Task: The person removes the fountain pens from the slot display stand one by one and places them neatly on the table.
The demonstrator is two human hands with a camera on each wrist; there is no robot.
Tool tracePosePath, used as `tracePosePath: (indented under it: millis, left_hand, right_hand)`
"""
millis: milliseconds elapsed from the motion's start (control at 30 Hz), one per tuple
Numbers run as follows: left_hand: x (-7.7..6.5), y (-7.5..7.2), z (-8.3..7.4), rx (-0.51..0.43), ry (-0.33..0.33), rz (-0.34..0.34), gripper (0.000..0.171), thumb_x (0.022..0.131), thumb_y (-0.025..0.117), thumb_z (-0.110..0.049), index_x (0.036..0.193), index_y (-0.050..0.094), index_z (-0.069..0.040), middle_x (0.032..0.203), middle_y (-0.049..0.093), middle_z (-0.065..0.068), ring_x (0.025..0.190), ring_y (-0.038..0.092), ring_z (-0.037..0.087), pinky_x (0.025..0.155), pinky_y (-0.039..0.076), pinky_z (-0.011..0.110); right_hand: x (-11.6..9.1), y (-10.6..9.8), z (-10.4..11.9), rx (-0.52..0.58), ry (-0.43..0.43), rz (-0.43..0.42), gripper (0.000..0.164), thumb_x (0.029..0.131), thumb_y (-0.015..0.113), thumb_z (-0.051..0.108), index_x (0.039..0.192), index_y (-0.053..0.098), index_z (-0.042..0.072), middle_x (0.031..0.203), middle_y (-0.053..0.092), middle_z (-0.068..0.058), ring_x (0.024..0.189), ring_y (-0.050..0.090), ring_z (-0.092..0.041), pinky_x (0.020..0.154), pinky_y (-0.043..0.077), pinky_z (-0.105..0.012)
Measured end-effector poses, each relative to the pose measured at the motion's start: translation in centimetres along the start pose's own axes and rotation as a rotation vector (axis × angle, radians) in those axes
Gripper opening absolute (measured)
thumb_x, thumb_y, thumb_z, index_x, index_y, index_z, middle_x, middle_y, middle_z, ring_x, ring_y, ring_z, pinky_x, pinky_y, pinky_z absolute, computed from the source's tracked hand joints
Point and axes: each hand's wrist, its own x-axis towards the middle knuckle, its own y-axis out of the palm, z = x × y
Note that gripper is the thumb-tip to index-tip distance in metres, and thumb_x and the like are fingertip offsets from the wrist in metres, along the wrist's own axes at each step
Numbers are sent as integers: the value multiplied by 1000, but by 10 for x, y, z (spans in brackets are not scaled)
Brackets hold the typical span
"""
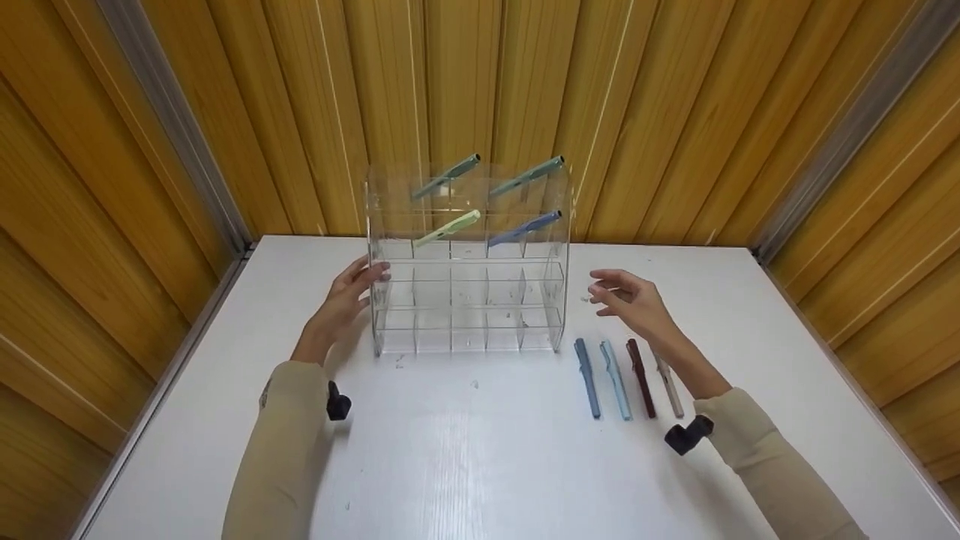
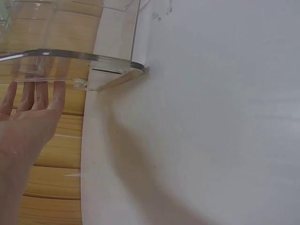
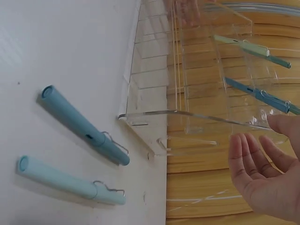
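Observation:
A clear acrylic pen rack (image 1: 469, 315) with stepped compartments stands on the white table. My left hand (image 1: 346, 292) is at its left side panel, and the left wrist view shows the fingers (image 2: 42, 96) extended straight against the rack's edge. My right hand (image 1: 634, 304) hovers beside the right panel, empty, its fingers loosely bent and thumb apart. Pens slant in the upper compartments: a teal pen (image 1: 448, 177), a green-grey pen (image 1: 527, 176), a light green pen (image 1: 448, 228) and a blue pen (image 1: 525, 228).
Right of the rack lie a steel-blue pen (image 1: 588, 379), a light blue pen (image 1: 616, 380), a dark red pen (image 1: 642, 379) and a beige pen (image 1: 670, 386), partly under my right wrist in the head view. Wood-patterned walls (image 1: 457, 90) enclose the white table (image 1: 450, 465).

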Motion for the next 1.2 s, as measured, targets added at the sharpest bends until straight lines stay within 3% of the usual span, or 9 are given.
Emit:
tracePosePath:
  millis: [200,367,533,700,867,1000,1200]
  left_hand:
    - [1,-2,3,-15,-7,31,67,107,52,-36,164,20,-21,167,31,10,156,25,23,130,6,58]
    - [1,-3,5,-44,17,28,65,106,55,-32,162,26,-16,166,33,13,154,30,25,129,11,59]
    - [1,-3,7,-41,43,45,65,107,55,-28,162,25,-10,163,36,16,153,32,27,129,16,57]
    - [1,-5,6,-66,56,47,66,107,55,-26,162,24,-9,156,47,6,153,33,27,128,19,56]
    - [1,-5,4,-100,56,32,63,107,54,-21,162,25,-10,153,51,4,151,35,26,128,21,55]
    - [1,-5,4,-102,42,26,62,108,53,-21,162,25,-11,147,54,-3,151,35,25,128,22,54]
    - [0,-5,7,-72,37,32,64,107,54,-27,162,25,-11,158,45,6,153,32,25,129,18,55]
  right_hand:
    - [16,14,14,60,5,-54,47,101,65,29,138,58,1,125,65,-19,95,70,-4,83,61,-21]
    - [29,23,18,109,-19,-93,46,101,66,25,139,59,1,129,64,-23,97,70,-6,84,61,-22]
    - [40,31,25,164,-32,-139,46,100,67,23,141,57,2,121,68,-7,100,71,-14,84,61,-23]
    - [52,41,31,234,-52,-171,46,100,66,19,141,56,1,110,66,7,97,70,-12,81,62,-23]
    - [61,54,38,331,-85,-212,44,100,66,12,141,55,-1,112,64,2,95,70,-11,81,62,-25]
    - [66,63,43,386,-95,-226,49,101,64,9,146,49,0,126,60,-9,96,70,-7,80,62,-25]
    - [72,71,50,372,-65,-209,58,102,62,11,155,40,5,142,53,-17,94,72,-5,79,62,-24]
